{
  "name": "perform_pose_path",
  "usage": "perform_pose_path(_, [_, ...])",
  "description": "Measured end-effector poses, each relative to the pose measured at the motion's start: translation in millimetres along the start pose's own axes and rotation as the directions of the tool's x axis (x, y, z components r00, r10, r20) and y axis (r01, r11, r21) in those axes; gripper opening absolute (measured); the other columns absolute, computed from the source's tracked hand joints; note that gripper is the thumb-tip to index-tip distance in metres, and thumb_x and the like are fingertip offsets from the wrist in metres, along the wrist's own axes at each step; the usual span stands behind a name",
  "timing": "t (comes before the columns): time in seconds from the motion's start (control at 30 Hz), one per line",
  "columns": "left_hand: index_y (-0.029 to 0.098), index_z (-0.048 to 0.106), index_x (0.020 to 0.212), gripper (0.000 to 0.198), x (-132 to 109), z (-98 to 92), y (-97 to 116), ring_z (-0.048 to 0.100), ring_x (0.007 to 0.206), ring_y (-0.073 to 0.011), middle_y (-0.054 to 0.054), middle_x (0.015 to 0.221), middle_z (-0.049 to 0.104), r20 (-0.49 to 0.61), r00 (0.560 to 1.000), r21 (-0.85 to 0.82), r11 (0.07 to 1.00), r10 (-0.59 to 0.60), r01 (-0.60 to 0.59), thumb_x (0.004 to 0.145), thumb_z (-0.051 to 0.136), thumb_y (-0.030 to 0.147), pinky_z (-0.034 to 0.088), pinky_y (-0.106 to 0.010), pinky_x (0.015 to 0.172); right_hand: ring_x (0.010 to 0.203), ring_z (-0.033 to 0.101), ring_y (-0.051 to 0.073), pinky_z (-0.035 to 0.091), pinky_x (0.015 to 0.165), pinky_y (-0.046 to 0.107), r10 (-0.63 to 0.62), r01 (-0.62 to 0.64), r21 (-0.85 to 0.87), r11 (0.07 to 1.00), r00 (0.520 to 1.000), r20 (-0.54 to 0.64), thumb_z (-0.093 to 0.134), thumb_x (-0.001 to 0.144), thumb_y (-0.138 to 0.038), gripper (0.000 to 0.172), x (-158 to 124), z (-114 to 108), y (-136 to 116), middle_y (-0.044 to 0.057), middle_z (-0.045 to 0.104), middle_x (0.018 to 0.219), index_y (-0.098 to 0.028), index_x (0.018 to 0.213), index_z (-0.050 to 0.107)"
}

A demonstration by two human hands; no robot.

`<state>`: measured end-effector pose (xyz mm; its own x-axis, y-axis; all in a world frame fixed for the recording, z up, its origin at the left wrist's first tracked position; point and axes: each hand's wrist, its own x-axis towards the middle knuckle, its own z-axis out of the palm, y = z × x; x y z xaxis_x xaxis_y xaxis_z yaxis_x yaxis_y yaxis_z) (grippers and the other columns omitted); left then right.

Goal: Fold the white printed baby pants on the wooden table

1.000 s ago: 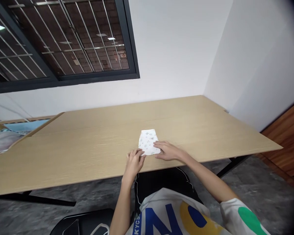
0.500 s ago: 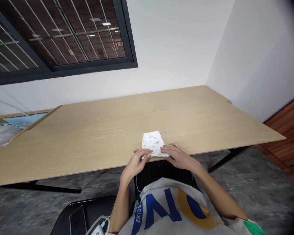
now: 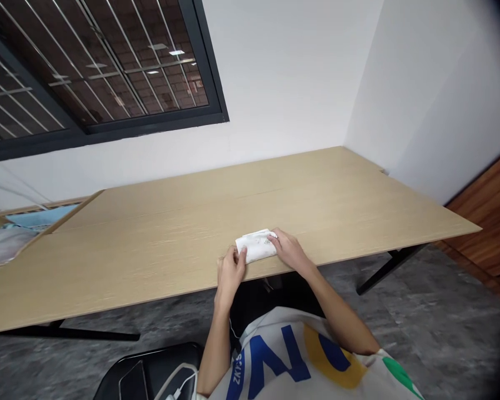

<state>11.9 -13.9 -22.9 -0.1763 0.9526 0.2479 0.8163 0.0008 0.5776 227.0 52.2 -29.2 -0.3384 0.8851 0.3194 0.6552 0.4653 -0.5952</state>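
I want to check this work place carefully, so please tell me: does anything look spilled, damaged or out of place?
Nothing stands out. Both the left hand and the right hand hold the folded white cloth near the table's front edge; no tear or spill shows, though fine flaws would be too small to see.

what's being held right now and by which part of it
A folded white printed cloth: the left grip holds its left end, the right grip its right end.
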Motion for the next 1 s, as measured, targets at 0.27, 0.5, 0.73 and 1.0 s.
perform_pose_path(0.27, [0.018, 0.064, 0.101, 0.035, 14.0, 21.9, 10.6, 0.071, 0.08, -0.0293, -0.015, 0.092, 0.075, -0.136, 0.989, 0.284, 0.955, -0.05, 0.087, 0.105, 0.04, 0.042, 0.047, -0.041, 0.082, 0.1, 0.068, 0.031, 0.053, 0.086, 0.042, 0.238, -0.255, -0.154, 0.955, 0.964, -0.123, 0.035, 0.111, -0.045, 0.039, 23.2, 21.6, -13.3, 0.019, 0.069, 0.117, -0.019, 0.129, 0.058])
perform_pose_path(0.5, [0.005, 0.049, 0.144, 0.05, 12.2, 34.9, 11.4, 0.052, 0.141, -0.0354, -0.027, 0.147, 0.056, -0.215, 0.948, 0.258, 0.95, 0.234, -0.176, 0.105, 0.038, 0.034, 0.044, -0.051, 0.112, 0.139, 0.049, 0.037, 0.04, 0.114, 0.056, -0.136, 0.109, -0.161, 0.981, 0.976, -0.168, 0.03, 0.111, -0.037, 0.049, 16.4, 20.0, -20.5, 0.024, 0.054, 0.148, -0.014, 0.147, 0.053])
perform_pose_path(0.73, [0.01, 0.036, 0.161, 0.059, 10.6, 54.8, 8.4, 0.027, 0.16, -0.0302, -0.018, 0.166, 0.04, 0.086, 0.946, 0.248, 0.913, 0.313, -0.325, 0.104, 0.028, 0.024, 0.031, -0.054, 0.127, 0.154, 0.037, 0.028, 0.025, 0.128, 0.052, -0.374, 0.383, -0.151, 0.911, 0.924, 0.083, 0.027, 0.112, -0.039, 0.058, 13.0, 29.2, -8.3, 0.014, 0.048, 0.161, -0.014, 0.162, 0.041])
perform_pose_path(1.0, [0.012, 0.03, 0.164, 0.069, 2.5, 39.0, -0.8, 0.022, 0.162, -0.0311, -0.019, 0.171, 0.027, 0.15, 0.958, 0.257, 0.926, 0.245, -0.277, 0.107, 0.034, 0.049, 0.024, -0.055, 0.129, 0.158, 0.028, 0.032, 0.024, 0.128, 0.052, -0.173, 0.204, -0.2, 0.958, 0.972, 0.162, 0.025, 0.11, -0.054, 0.073, 3.7, 20.6, 17.9, 0.02, 0.028, 0.171, -0.008, 0.167, 0.025])
